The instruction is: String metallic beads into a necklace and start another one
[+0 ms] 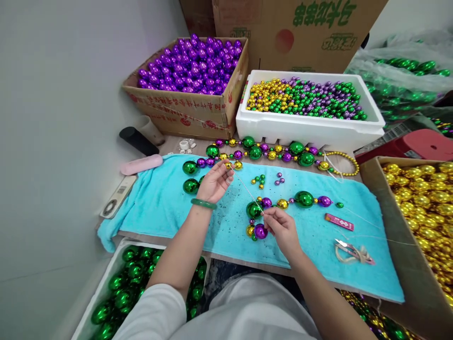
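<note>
My left hand (215, 183), with a green bangle (204, 204) at its wrist, pinches a small gold bead (228, 165) over a turquoise towel (297, 245). From there a thin white string (247, 190) runs straight down to my right hand (283, 231), whose thumb and fingers are closed on it. Beside the right fingertips, a strand of green, gold and purple beads (304, 199) bends across the towel. Loose small green and gold beads (261, 180) and purple beads (279, 179) lie between the strands. Part of the beads behind my left hand is hidden.
Behind the towel stand a carton of purple beads (226, 107) and a white foam box of small beads (304, 128), with a finished-looking strand (255, 152) in front. Scissors (354, 251) and a pink lighter-sized packet (339, 222) lie right. Gold beads (424, 203) fill a right-hand carton; green balls (123, 300) sit lower left.
</note>
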`<state>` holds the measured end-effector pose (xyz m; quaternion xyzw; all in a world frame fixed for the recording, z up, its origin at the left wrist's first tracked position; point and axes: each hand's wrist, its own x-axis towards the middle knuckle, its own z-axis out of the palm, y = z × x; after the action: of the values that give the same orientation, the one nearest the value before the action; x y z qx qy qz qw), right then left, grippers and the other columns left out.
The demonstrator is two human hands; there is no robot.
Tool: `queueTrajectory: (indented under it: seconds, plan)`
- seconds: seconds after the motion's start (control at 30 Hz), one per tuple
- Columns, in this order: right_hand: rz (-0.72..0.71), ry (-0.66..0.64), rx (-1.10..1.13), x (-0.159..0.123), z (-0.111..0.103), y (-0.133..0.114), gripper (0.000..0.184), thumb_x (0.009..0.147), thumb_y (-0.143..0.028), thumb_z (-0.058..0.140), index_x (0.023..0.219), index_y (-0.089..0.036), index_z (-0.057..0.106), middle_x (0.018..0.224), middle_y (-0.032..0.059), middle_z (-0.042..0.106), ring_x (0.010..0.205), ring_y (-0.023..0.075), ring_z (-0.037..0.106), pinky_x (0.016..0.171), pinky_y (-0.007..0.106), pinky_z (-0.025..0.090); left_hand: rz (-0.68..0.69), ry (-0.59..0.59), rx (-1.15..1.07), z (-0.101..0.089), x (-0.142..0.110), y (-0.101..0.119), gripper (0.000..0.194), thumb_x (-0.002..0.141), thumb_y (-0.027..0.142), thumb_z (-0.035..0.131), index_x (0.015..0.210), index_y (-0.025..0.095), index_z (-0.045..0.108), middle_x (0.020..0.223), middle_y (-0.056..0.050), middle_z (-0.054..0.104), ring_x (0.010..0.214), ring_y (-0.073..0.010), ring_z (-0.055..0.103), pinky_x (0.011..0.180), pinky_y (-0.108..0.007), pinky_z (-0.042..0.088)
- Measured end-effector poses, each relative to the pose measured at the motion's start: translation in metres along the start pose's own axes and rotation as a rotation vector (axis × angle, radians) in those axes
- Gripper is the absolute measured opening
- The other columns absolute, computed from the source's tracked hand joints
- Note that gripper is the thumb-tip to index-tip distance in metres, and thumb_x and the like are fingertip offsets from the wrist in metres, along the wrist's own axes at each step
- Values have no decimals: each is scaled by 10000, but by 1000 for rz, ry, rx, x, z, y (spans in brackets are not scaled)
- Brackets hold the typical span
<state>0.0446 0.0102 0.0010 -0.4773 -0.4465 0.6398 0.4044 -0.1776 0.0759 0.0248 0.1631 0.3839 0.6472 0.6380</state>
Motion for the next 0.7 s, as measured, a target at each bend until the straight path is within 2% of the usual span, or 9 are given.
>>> queueTrajectory:
  seconds: [0.37, 0.47, 0.6, 0.7]
  plan:
    - [8, 3, -21, -1, -1, 1, 209, 711, -389, 686, 750, -190, 635, 513, -27, 514, 470, 107, 433, 435, 238, 318, 42, -3, 51, 0, -1, 1, 178, 754, 157, 736, 923, 171, 681, 849, -26, 717, 661, -60, 642, 594, -161, 497]
    - [18, 1, -32, 0, -2, 0, 211, 710, -390, 689, 751, -189, 638, 511, -26, 513, 475, 112, 444, 439, 239, 328, 93, -8, 92, -1, -2, -1, 216, 724, 167, 756, 926, 182, 680, 861, -14, 709, 670, -63, 637, 601, -173, 494]
    - [19, -4, -38, 0, -3, 0, 212, 716, -389, 693, 754, -188, 637, 515, -26, 522, 474, 110, 446, 435, 238, 321, 264, -125, 265, 0, -9, 1, 423, 678, 162, 776, 1080, 234, 666, 915, 1, 701, 751, -85, 636, 660, -203, 499]
    - [-1, -5, -17, 2, -3, 2, 223, 723, -396, 698, 773, -185, 645, 535, -20, 551, 464, 100, 436, 427, 234, 319, 296, -267, 514, -3, -14, 12, 551, 686, 191, 775, 1213, 250, 625, 973, -34, 709, 889, -138, 641, 785, -257, 505]
